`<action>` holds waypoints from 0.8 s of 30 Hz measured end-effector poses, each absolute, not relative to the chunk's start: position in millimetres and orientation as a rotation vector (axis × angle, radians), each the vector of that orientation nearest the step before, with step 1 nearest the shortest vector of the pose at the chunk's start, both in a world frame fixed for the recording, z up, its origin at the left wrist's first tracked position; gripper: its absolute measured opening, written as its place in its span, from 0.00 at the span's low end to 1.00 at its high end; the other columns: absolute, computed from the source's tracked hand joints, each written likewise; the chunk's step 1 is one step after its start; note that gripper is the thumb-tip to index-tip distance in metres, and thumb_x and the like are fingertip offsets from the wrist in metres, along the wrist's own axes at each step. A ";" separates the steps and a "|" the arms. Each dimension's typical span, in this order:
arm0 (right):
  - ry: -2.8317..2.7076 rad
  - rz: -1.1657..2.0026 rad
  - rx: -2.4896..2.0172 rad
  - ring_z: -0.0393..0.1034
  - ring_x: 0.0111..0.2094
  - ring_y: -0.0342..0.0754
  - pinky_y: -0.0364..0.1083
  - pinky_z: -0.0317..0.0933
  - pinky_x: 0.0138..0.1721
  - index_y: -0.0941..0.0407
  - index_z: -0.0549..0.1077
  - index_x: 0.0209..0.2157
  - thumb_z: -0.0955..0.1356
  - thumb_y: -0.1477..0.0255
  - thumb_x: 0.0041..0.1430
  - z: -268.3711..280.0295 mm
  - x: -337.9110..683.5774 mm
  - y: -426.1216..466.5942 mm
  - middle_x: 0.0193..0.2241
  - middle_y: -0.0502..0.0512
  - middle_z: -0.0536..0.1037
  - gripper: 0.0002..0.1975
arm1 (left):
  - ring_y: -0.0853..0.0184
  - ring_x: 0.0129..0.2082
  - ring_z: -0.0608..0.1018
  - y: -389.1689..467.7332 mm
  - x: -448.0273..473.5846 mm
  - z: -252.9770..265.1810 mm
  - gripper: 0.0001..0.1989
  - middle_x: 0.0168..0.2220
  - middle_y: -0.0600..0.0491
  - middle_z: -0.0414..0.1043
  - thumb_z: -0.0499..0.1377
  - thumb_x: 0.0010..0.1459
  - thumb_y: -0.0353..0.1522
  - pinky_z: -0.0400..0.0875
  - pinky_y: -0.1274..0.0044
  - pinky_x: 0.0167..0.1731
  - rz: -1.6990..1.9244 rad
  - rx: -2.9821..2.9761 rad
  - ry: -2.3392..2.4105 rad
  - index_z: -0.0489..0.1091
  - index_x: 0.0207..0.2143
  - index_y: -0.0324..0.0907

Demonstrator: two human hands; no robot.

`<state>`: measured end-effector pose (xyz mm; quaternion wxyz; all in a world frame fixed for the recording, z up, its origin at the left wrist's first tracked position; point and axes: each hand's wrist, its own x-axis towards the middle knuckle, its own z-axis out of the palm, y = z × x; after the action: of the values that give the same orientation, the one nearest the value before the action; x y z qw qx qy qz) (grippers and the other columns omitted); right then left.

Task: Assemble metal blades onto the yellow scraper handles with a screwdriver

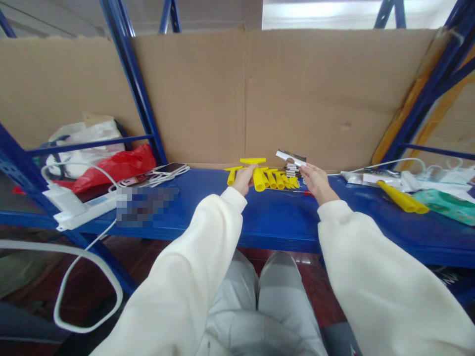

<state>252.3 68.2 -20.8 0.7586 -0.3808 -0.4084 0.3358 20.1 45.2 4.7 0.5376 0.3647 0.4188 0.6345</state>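
Note:
My left hand is closed around a yellow T-shaped handle, holding it upright with its crossbar at the top and its round end toward me. My right hand pinches the end of a flat white strip with a dark edge; its exact kind is unclear. Just behind and below that strip lies a small stack of similar black-and-white pieces. Several more yellow T-shaped handles lie in a row on the blue shelf between my hands, with small yellow pieces at their right.
A cardboard panel closes off the back. Left are a power strip, cables, a phone and a red bag. Right are yellow tapered tubes, a green packet and white items. Blue posts flank the shelf.

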 end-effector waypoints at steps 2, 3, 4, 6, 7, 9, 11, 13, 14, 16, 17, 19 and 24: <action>-0.862 0.740 -0.823 0.79 0.44 0.49 0.50 0.72 0.56 0.54 0.68 0.28 0.75 0.80 0.46 -19.0 248.7 65.2 0.32 0.52 0.80 0.13 | 0.71 0.20 0.75 45.2 20.5 10.2 0.11 0.20 0.56 0.70 0.63 0.58 0.26 0.70 0.80 0.23 1.538 0.847 0.921 0.69 0.24 0.41; -0.862 0.744 -0.820 0.79 0.44 0.48 0.49 0.72 0.56 0.54 0.68 0.28 0.75 0.80 0.46 -18.3 247.6 64.0 0.32 0.52 0.80 0.13 | 0.71 0.21 0.75 45.6 20.0 10.8 0.11 0.21 0.56 0.71 0.63 0.59 0.26 0.70 0.81 0.24 1.552 0.839 0.896 0.69 0.24 0.41; -0.873 0.747 -0.818 0.79 0.43 0.47 0.50 0.72 0.56 0.53 0.68 0.28 0.76 0.80 0.47 -17.7 247.1 63.1 0.31 0.51 0.80 0.14 | 0.72 0.21 0.75 46.1 18.9 10.1 0.11 0.21 0.56 0.71 0.62 0.59 0.26 0.70 0.81 0.24 1.567 0.831 0.887 0.69 0.24 0.41; -0.917 0.750 -0.818 0.79 0.42 0.47 0.51 0.73 0.55 0.53 0.68 0.27 0.77 0.77 0.47 -17.3 247.3 61.8 0.30 0.50 0.79 0.14 | 0.71 0.22 0.76 47.7 15.8 5.5 0.09 0.22 0.55 0.73 0.63 0.57 0.25 0.71 0.81 0.26 1.579 0.834 0.895 0.70 0.25 0.40; -0.942 0.751 -0.820 0.79 0.41 0.47 0.51 0.73 0.55 0.53 0.67 0.27 0.77 0.76 0.48 -17.3 247.7 61.3 0.30 0.50 0.79 0.15 | 0.71 0.23 0.77 48.5 13.9 2.4 0.08 0.22 0.55 0.73 0.63 0.57 0.24 0.71 0.82 0.26 1.583 0.837 0.907 0.71 0.25 0.40; -0.989 0.762 -0.827 0.78 0.40 0.47 0.52 0.73 0.54 0.53 0.66 0.26 0.78 0.75 0.49 -17.6 248.4 59.6 0.28 0.49 0.77 0.16 | 0.69 0.25 0.78 50.0 10.3 -3.3 0.06 0.22 0.55 0.74 0.63 0.56 0.24 0.72 0.81 0.27 1.578 0.855 0.938 0.73 0.26 0.40; -1.029 0.792 -0.839 0.78 0.39 0.46 0.52 0.73 0.54 0.53 0.66 0.25 0.78 0.74 0.50 -17.9 247.7 56.5 0.28 0.49 0.77 0.16 | 0.70 0.23 0.77 50.9 7.4 -6.7 0.07 0.20 0.56 0.72 0.63 0.55 0.24 0.69 0.81 0.24 1.572 0.868 1.001 0.73 0.26 0.40; -1.058 0.834 -0.856 0.78 0.38 0.46 0.51 0.73 0.54 0.53 0.67 0.26 0.78 0.74 0.51 -17.7 245.7 52.4 0.27 0.48 0.76 0.15 | 0.72 0.17 0.72 51.6 5.5 -7.5 0.10 0.16 0.58 0.67 0.63 0.55 0.24 0.63 0.81 0.19 1.569 0.860 1.072 0.70 0.22 0.40; -1.071 0.854 -0.863 0.78 0.37 0.45 0.51 0.73 0.54 0.53 0.68 0.26 0.77 0.74 0.52 -17.4 244.4 50.3 0.27 0.48 0.76 0.14 | 0.74 0.14 0.68 52.1 4.7 -7.2 0.12 0.15 0.59 0.65 0.64 0.56 0.24 0.59 0.82 0.17 1.572 0.847 1.097 0.68 0.21 0.41; -1.100 0.887 -0.872 0.78 0.36 0.45 0.51 0.73 0.53 0.53 0.69 0.27 0.77 0.73 0.52 -16.6 241.7 46.7 0.27 0.47 0.76 0.13 | 0.77 0.11 0.62 53.6 3.0 -6.1 0.15 0.13 0.62 0.60 0.64 0.57 0.25 0.53 0.82 0.14 1.591 0.813 1.115 0.65 0.20 0.41; -1.118 0.902 -0.877 0.78 0.35 0.45 0.52 0.73 0.53 0.53 0.70 0.27 0.77 0.72 0.52 -16.1 240.5 45.4 0.26 0.47 0.76 0.13 | 0.77 0.11 0.61 54.6 1.9 -5.5 0.15 0.12 0.62 0.58 0.64 0.58 0.26 0.52 0.83 0.14 1.608 0.792 1.114 0.64 0.20 0.41; -1.155 0.933 -0.894 0.77 0.34 0.45 0.52 0.74 0.51 0.53 0.70 0.27 0.78 0.72 0.52 -15.3 238.8 43.8 0.27 0.48 0.77 0.13 | 0.77 0.10 0.61 56.5 -1.0 -4.3 0.15 0.12 0.63 0.57 0.65 0.59 0.28 0.52 0.83 0.14 1.653 0.743 1.105 0.64 0.22 0.41; -1.211 1.028 -0.939 0.77 0.30 0.43 0.50 0.75 0.48 0.55 0.70 0.26 0.78 0.75 0.51 -16.6 236.1 41.6 0.27 0.49 0.79 0.13 | 0.76 0.11 0.63 56.6 -6.3 -0.8 0.13 0.13 0.64 0.57 0.64 0.61 0.31 0.55 0.84 0.14 1.754 0.617 1.083 0.65 0.26 0.40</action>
<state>236.1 41.6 -16.6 0.6039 -0.4057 -0.5231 0.4439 -6.3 56.6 -0.8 0.4752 0.2522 0.4428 0.7173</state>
